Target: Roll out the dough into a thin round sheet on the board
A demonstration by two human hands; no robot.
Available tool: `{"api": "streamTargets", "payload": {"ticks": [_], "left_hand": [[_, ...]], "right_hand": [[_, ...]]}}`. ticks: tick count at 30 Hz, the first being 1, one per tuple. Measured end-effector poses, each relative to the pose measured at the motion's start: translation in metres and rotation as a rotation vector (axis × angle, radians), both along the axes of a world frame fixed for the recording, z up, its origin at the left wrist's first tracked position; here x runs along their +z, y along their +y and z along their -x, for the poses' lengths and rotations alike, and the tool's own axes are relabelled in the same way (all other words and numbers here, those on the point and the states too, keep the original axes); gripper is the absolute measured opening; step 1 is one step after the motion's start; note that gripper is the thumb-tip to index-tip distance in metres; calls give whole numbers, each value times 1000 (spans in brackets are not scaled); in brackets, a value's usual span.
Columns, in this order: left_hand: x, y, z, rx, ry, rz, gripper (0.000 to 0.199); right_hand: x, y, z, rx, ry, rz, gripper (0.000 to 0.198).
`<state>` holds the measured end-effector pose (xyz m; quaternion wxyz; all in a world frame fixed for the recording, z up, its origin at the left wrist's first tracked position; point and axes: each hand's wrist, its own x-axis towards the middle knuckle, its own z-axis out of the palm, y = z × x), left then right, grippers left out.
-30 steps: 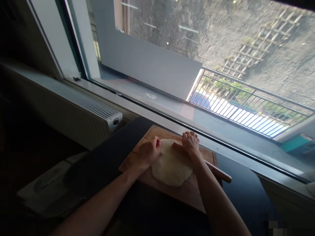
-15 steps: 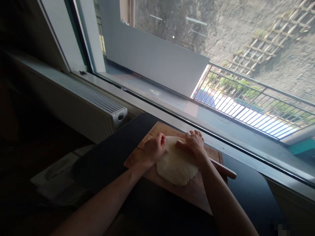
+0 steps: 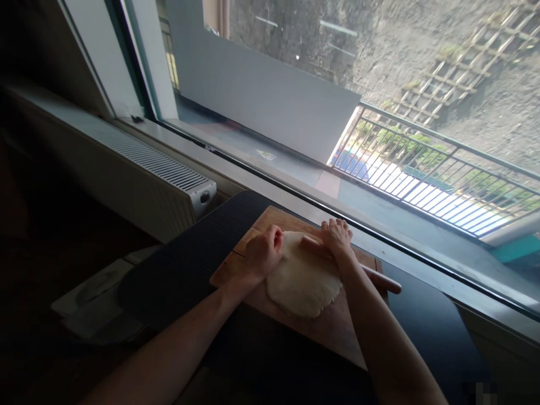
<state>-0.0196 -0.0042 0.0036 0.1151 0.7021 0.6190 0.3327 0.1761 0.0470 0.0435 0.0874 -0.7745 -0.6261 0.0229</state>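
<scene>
Right end nudged farther off, the rolling pin (image 3: 316, 247) overlaps the dough (image 3: 301, 284) at right beneath the right hand (image 3: 337, 233), grip flattened apparently for pressure, while the left hand (image 3: 265, 251), grip curled, seemingly empty, flanks its left edge

I'm counting one left hand (image 3: 265, 251) and one right hand (image 3: 336, 233), so two total, plus one rolling pin (image 3: 382, 277), one piece of dough (image 3: 299, 284), one board (image 3: 333, 322) and one table (image 3: 177, 267). There's also one radiator (image 3: 139, 191) and one window (image 3: 153, 62), but honestly the railing bars (image 3: 428, 175) are too thin and crowded for me to number.
</scene>
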Motion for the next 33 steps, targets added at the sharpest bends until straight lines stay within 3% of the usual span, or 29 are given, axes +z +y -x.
{"api": "streamTargets", "payload": {"ticks": [2,6,8,10,15,17,19,23,25,27,31,33], "left_hand": [[1,0,0,-5,-16,-4,23],[-1,1,0,-8,-54,-15,23],[-3,2,-1,-10,-60,-9,23],[-3,3,-1,-7,-54,-12,23],[-1,2,-2,19,-8,-19,23],[1,0,-2,17,6,-11,23],[2,-1,-1,12,2,-7,23],[-2,1,0,-12,-38,-55,23],[-5,3,-1,-19,-47,-82,22],[-7,4,-1,-15,-42,-90,21],[-5,3,-2,2,-5,-84,21],[-3,2,-1,-1,0,-83,20]], "right_hand": [[-3,-16,6,40,-8,-30,48],[-22,-100,25,229,-103,-98,51],[-26,-125,30,292,-162,-137,50],[-25,-117,29,279,-178,-168,50],[-9,-25,9,73,-59,-146,49],[-5,-14,8,32,-15,-100,49],[-8,-36,13,73,-13,-68,50],[-25,-126,26,272,-111,-105,49],[-29,-148,28,331,-145,-128,50],[-28,-136,23,305,-143,-131,50],[-10,-47,4,117,-40,11,50],[-2,-17,1,42,-1,69,50]]}}
